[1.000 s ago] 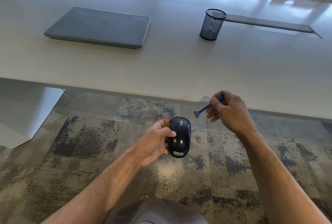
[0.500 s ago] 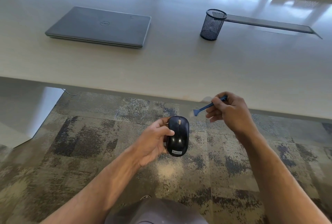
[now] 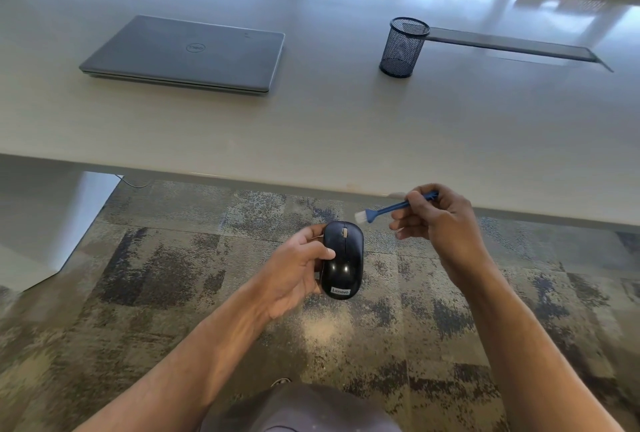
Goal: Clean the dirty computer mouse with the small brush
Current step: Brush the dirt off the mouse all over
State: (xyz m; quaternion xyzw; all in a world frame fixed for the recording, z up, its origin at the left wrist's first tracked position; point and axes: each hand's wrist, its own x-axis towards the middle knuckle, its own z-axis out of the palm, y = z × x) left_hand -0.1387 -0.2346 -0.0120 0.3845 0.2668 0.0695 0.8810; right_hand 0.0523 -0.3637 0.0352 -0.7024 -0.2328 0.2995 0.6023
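Note:
A glossy black computer mouse (image 3: 343, 260) with a white label at its near end is held top side up over the carpet by my left hand (image 3: 296, 270), thumb on its left side, fingers underneath. My right hand (image 3: 438, 220) pinches the handle of a small blue brush (image 3: 388, 208) with pale bristles. The bristles point left and hang a short way above and to the right of the mouse's front, not touching it.
A pale table (image 3: 311, 126) stretches ahead, its near edge just beyond my hands. On it lie a shut grey laptop (image 3: 187, 53) at the left and a black mesh pen cup (image 3: 403, 47) at the right, beside a dark slot. Patterned carpet lies below.
Both hands have risen slightly toward the table edge. The brush head has drifted a little up and away from the mouse, still not touching it.

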